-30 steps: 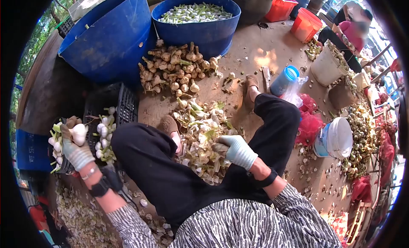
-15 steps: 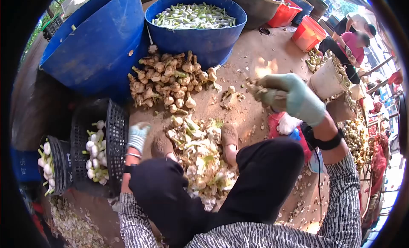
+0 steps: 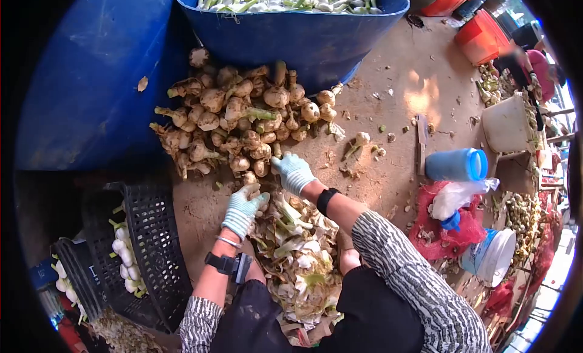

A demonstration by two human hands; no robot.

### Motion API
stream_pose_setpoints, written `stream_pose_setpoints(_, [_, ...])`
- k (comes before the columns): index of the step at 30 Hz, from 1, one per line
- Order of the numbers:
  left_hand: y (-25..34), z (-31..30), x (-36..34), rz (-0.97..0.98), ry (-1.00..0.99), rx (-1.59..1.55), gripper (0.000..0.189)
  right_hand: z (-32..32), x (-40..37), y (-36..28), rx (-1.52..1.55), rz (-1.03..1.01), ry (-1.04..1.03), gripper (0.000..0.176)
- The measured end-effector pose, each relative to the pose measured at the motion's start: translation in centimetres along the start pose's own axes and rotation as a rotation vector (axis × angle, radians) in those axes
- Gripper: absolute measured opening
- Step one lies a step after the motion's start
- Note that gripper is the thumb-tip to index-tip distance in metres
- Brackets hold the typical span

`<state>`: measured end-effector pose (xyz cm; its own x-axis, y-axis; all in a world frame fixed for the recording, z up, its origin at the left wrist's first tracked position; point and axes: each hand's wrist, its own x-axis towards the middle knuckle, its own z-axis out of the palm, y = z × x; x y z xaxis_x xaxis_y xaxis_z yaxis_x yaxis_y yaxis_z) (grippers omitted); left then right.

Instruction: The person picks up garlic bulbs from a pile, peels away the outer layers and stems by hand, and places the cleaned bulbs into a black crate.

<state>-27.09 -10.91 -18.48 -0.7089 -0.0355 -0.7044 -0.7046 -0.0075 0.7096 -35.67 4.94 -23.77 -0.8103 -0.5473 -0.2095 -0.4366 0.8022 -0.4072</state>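
Down in front lies a peelings heap (image 3: 297, 256); at its far edge the left hand (image 3: 242, 208) curls, contents unclear. Just beyond, the nearer right hand (image 3: 293, 171), fingers spread, touches the garlic pile (image 3: 237, 119) lying straight ahead, before a blue tub (image 3: 291, 37).

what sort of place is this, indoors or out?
Probably an open-air garlic-cleaning yard: a heap of dirty garlic bulbs on bare dirt ground, a blue tub of cleaned bulbs, and peelings piled by the person's legs.
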Motion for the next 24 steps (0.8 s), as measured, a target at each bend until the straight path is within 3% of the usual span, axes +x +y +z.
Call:
stream_pose_setpoints(1, [0.0, 0.2, 0.4, -0.006, 0.002, -0.002, 0.048, -0.1, -0.1, 0.0, 0.003, -0.001, -0.006, 0.031])
stream_pose_setpoints(3, [0.2, 0.8, 1.0, 0.041, -0.069, -0.165, 0.050, -2.1, -2.2, -0.8, 0.398, -0.005, 0.051, 0.030])
stream_pose_setpoints(5, [1.4, 2.0, 0.4, 0.256, -0.048, 0.049, 0.046, -4.0, -5.1, -3.2, 0.458, 0.071, 0.049, 0.045])
stream_pose_setpoints(6, [1.7, 2.3, 0.3, 0.349, -0.087, 0.139, 0.044, -4.9, -6.2, -3.9, 0.488, 0.097, -0.060, 0.055])
stream_pose_setpoints(8, [3.5, 2.6, -1.2, 0.229, -0.089, 0.316, 0.039, -7.9, -8.0, -3.9, 0.976, 0.088, -0.075, 0.055])
stream_pose_setpoints(10, [3.3, 2.7, -2.1, 0.229, -0.188, -0.142, 0.044, -8.3, -8.8, -2.1, 1.422, 0.291, -0.048, 0.048])
stream_pose_setpoints(11, [3.7, 2.6, -2.4, 0.256, -0.213, -0.053, 0.047, -9.6, -9.3, -1.8, 1.575, 0.521, -0.118, 0.041])
stream_pose_setpoints(16, [3.8, 4.0, -4.1, 0.507, -0.106, 0.403, 0.056, -8.0, -9.5, -2.1, 1.414, 0.546, -0.072, 0.027])
stream_pose_setpoints(18, [3.6, 4.0, -4.3, 0.508, -0.110, 0.465, 0.058, -8.3, -9.8, -2.1, 1.469, 0.574, -0.105, 0.027])
stream_pose_setpoints(22, [3.7, 4.5, -4.4, 0.600, -0.089, 0.463, 0.061, -8.3, -10.3, -1.7, 1.586, 0.507, -0.145, 0.027])
stream_pose_setpoints(24, [3.3, 4.8, -4.4, 0.526, -0.165, 0.254, 0.060, -8.3, -10.2, -1.7, 1.371, 0.413, -0.043, 0.028])
